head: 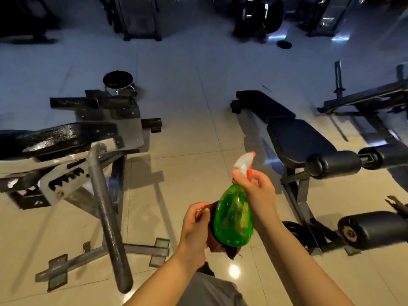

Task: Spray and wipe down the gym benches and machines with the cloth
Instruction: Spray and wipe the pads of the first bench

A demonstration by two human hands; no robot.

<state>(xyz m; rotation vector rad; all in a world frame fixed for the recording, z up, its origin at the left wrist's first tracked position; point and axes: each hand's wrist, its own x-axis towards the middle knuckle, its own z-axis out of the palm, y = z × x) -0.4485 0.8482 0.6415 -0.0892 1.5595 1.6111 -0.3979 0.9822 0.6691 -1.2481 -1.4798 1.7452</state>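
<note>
My right hand (pixel 257 191) grips the neck of a green spray bottle (pixel 233 217) with a white and orange trigger head, held upright over the floor between two benches. Just left of the bottle, my left hand (pixel 195 226) holds a dark brown cloth (pixel 217 244), which is mostly hidden behind the bottle. A black padded bench (pixel 295 138) with roller pads stands to the right. On the left is an adjustable bench (pixel 66 135) with a black pad that looks wet and shiny.
A padded grey bar (pixel 106 208) slants down from the left bench toward me. A black bin (pixel 118 81) stands behind it. Another bench frame (pixel 371 96) is at far right, dark machines (pixel 254 16) line the back, and tiled floor (pixel 194 129) runs between the benches.
</note>
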